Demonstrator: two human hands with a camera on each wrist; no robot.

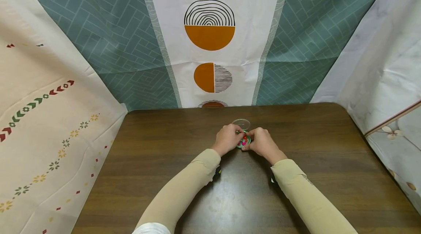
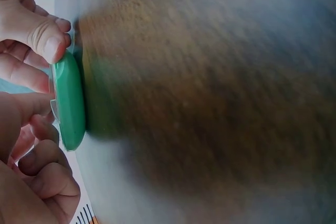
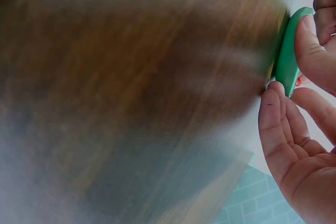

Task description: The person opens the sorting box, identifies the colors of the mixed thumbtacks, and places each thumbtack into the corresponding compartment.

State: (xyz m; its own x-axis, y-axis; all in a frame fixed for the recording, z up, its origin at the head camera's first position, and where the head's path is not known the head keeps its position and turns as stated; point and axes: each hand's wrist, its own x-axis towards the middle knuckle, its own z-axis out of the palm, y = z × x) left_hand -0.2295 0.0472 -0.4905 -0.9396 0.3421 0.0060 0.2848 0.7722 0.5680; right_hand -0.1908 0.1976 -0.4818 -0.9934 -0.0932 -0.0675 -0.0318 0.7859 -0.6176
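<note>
A small round green case (image 1: 248, 141) holds several little red and pink pieces (image 1: 244, 141). My right hand (image 1: 263, 142) grips it, thumb (image 3: 310, 40) along its near side and fingers at the right edge. The case's thick green side (image 2: 71, 103) shows edge-on in the left wrist view. Over its left part is my left hand (image 1: 227, 139), with index finger and thumb down at the pieces and the other fingers (image 2: 50, 166) curled. I cannot tell whether it pinches a piece. Just behind the case lies a clear round lid (image 1: 241, 123).
The case and lid are toward the far edge of a brown wooden table (image 1: 171, 131). Patterned cloth (image 1: 131, 44) hangs behind, with pale cloths at the left (image 1: 39, 135) and right (image 1: 378, 62).
</note>
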